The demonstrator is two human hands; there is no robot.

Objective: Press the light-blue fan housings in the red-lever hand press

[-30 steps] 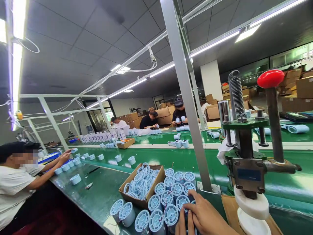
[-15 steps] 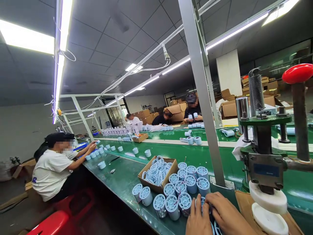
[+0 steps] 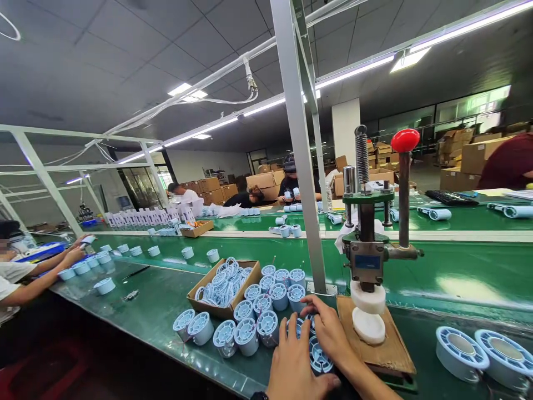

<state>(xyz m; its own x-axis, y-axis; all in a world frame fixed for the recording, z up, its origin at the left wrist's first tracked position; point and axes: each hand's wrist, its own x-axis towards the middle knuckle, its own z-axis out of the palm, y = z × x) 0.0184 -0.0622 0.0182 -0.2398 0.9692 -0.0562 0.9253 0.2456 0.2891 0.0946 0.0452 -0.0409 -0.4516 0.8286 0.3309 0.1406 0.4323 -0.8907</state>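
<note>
Several light-blue round housings (image 3: 267, 322) with spoked tops and thin wires stand upright in a cluster on the green bench. My left hand (image 3: 293, 355) lies over the near right side of this cluster, its fingers stretched forward and its thumb apart. One housing (image 3: 320, 354) shows between my two hands, close to the left thumb. My right hand (image 3: 327, 328) reaches in from the right with its fingers extended and slightly bent over the housings at the cluster's right edge. The fingers partly cover those housings, and the contact under them is hidden.
A hand press (image 3: 366, 261) with a red-knobbed lever stands right of my hands on cardboard. Two housings with metal discs (image 3: 462, 353) sit far right. A cardboard box (image 3: 225, 283) of light-blue rings is behind the cluster. A metal post (image 3: 300, 166) rises nearby. Co-workers sit left and across.
The view has turned to the right, bringing the whole press and the two disc-topped housings into sight. My hands have spread slightly apart, showing a housing between them.
</note>
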